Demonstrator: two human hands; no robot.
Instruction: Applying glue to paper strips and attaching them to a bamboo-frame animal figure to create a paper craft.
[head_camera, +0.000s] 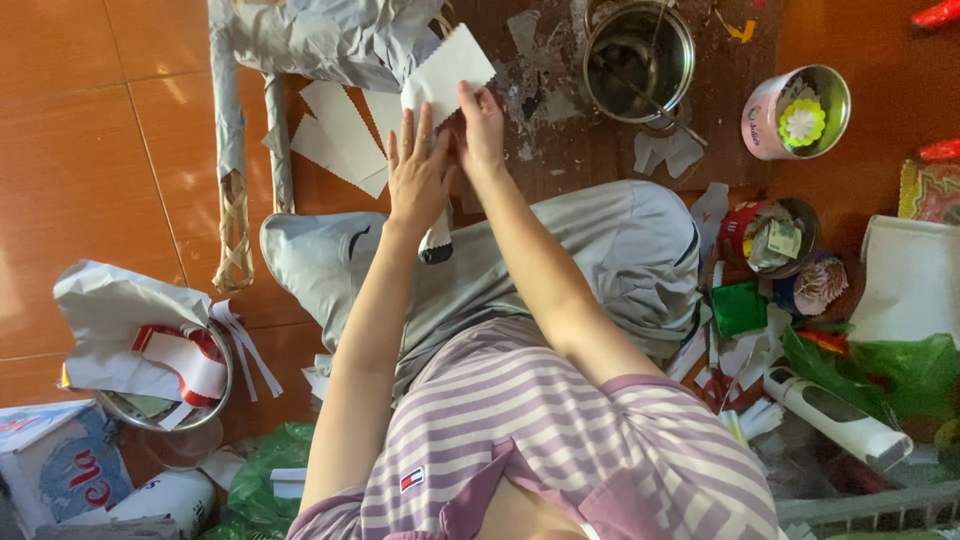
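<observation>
I sit on an orange tiled floor (80, 110) in grey trousers. My left hand (418, 170) lies flat with its fingers spread against a white paper strip (447, 72) with zigzag edges. My right hand (481, 128) pinches the same strip from the right side, just below its upper end. The strip's lower end (436, 240) hangs down over my knee. More zigzag-edged white strips (340, 135) lie on the floor just left of my hands.
A paper-covered bamboo frame (240, 150) stands at the upper left. A metal pot (638, 62) sits on a stained board, with a pink tin (795, 112) to its right. Cups, green plastic and paper scraps crowd the right. A metal bowl with crumpled paper (150, 345) sits at left.
</observation>
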